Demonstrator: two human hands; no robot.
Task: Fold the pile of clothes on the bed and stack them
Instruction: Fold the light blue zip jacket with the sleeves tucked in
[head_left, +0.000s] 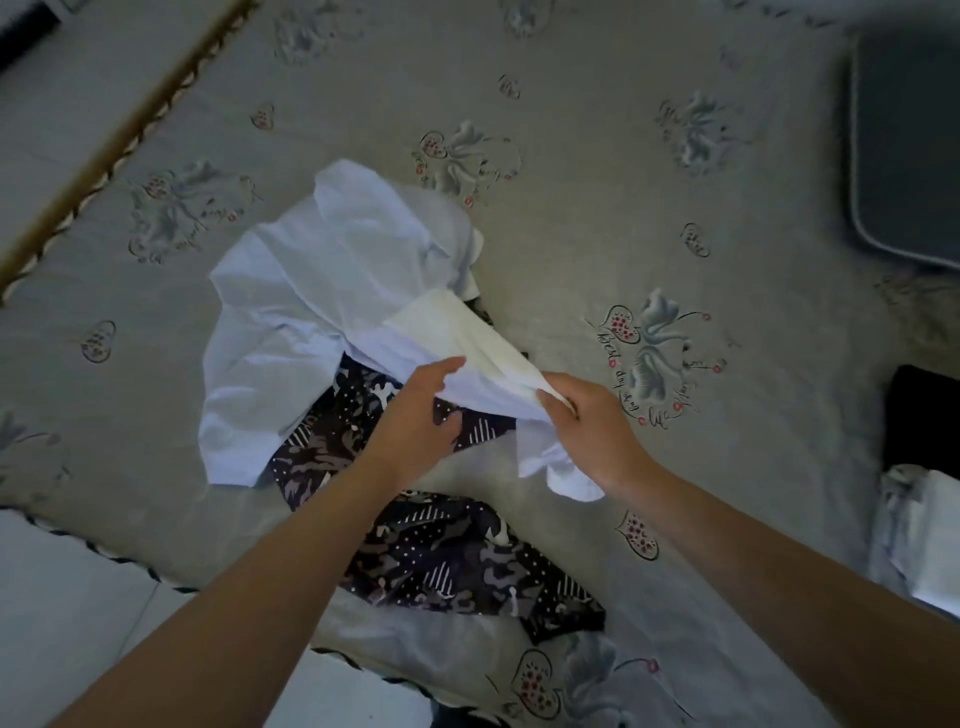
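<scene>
A crumpled white shirt (311, 291) lies in the middle of the bed (597, 234), partly over a dark camouflage-patterned garment (441, 561). My right hand (592, 431) pinches a fold of the white shirt and lifts it off the pile. A loose end of the shirt hangs below that hand. My left hand (415, 421) holds the same raised fold from underneath, thumb below and fingers along its edge. The dark garment spreads beneath both hands toward the near edge of the bed.
The bed has a grey floral sheet. A dark grey cushion (906, 150) sits at the far right. A black folded item (922, 426) and a pale folded cloth (919, 540) lie at the right edge. The floor (67, 597) shows at lower left.
</scene>
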